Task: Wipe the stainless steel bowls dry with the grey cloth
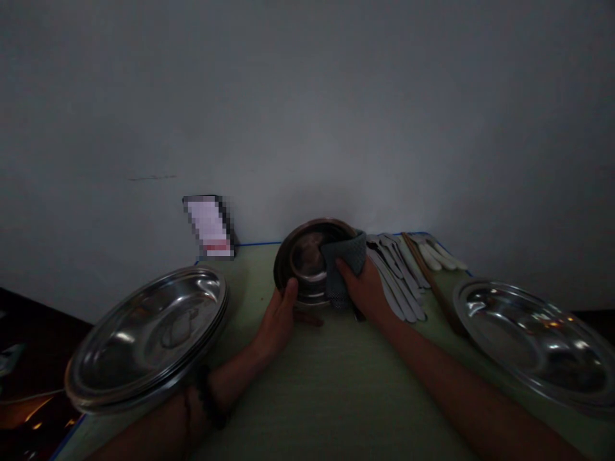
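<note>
A round stainless steel bowl (307, 253) is held tilted up near the back of the table, its inside facing me. My left hand (283, 314) grips its lower left rim, thumb over the edge and fingers underneath. In my right hand (360, 282) is a grey-green cloth (346, 253), pressed against the bowl's right rim and inner side. Part of the bowl is hidden behind the cloth. Close to the right hand, several metal pieces of cutlery (401, 272) lie side by side.
At the left stands a stack of large metal basins (144, 333); another metal basin (538, 346) sits at the right. Chopsticks (430, 272) and white-handled cutlery (439, 253) lie at the back right. A blurred-out phone (209, 227) leans on the wall behind the green table (307, 397).
</note>
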A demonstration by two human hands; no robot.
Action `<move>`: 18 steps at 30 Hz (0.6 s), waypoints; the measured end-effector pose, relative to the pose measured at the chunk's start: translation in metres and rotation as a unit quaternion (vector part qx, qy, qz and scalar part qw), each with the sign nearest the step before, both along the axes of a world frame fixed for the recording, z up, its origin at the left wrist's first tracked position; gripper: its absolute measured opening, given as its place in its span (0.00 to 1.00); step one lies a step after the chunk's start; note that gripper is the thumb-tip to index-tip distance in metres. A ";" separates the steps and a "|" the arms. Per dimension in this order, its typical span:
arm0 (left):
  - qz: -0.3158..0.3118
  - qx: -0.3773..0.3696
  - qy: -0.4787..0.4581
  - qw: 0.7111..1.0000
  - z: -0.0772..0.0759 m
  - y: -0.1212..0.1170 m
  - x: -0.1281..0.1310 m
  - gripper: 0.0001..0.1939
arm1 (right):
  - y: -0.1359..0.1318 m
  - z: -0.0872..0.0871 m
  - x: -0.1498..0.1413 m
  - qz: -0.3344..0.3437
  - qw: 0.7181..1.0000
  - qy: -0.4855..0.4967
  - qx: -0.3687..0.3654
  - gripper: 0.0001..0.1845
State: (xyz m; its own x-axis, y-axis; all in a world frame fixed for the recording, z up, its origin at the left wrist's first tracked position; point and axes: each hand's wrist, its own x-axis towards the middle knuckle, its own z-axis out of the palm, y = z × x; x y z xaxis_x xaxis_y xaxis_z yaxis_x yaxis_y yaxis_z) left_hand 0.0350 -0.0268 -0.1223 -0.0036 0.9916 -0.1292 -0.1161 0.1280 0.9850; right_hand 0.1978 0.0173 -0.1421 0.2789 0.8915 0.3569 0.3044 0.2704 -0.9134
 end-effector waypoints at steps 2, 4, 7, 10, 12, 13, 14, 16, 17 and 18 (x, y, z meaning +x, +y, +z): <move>-0.009 0.011 -0.010 1.000 -0.002 0.001 0.000 0.34 | 0.000 0.000 0.000 -0.011 1.000 0.003 0.002 0.24; -0.018 0.024 -0.029 0.999 -0.003 0.002 -0.001 0.32 | 0.000 0.001 0.000 -0.016 1.000 0.007 0.000 0.24; -0.025 0.009 -0.069 0.997 0.000 0.003 0.000 0.29 | -0.001 0.002 -0.001 -0.001 1.000 0.008 -0.007 0.24; -0.011 0.001 -0.097 0.995 0.004 0.003 0.002 0.31 | -0.002 0.003 -0.002 0.026 1.000 0.000 -0.011 0.25; 0.013 0.019 -0.086 0.996 0.002 0.004 0.002 0.29 | -0.003 0.003 -0.003 0.027 0.999 -0.007 -0.015 0.25; 0.030 0.030 -0.076 0.996 0.000 0.005 0.001 0.28 | -0.004 0.003 -0.004 0.025 1.000 -0.010 -0.016 0.25; 0.047 0.041 -0.066 0.996 -0.002 0.006 0.001 0.26 | -0.004 0.003 -0.004 0.024 1.000 -0.013 -0.015 0.24; 0.070 0.057 -0.049 0.995 -0.006 0.008 -0.002 0.24 | -0.005 0.003 -0.005 0.023 0.999 -0.018 -0.014 0.22; 0.076 0.064 -0.039 0.994 -0.008 0.008 -0.003 0.23 | -0.005 0.003 -0.005 0.022 0.999 -0.019 -0.016 0.22; 0.076 0.075 -0.025 0.994 -0.008 0.007 -0.004 0.23 | -0.005 0.003 -0.005 0.020 0.999 -0.018 -0.019 0.21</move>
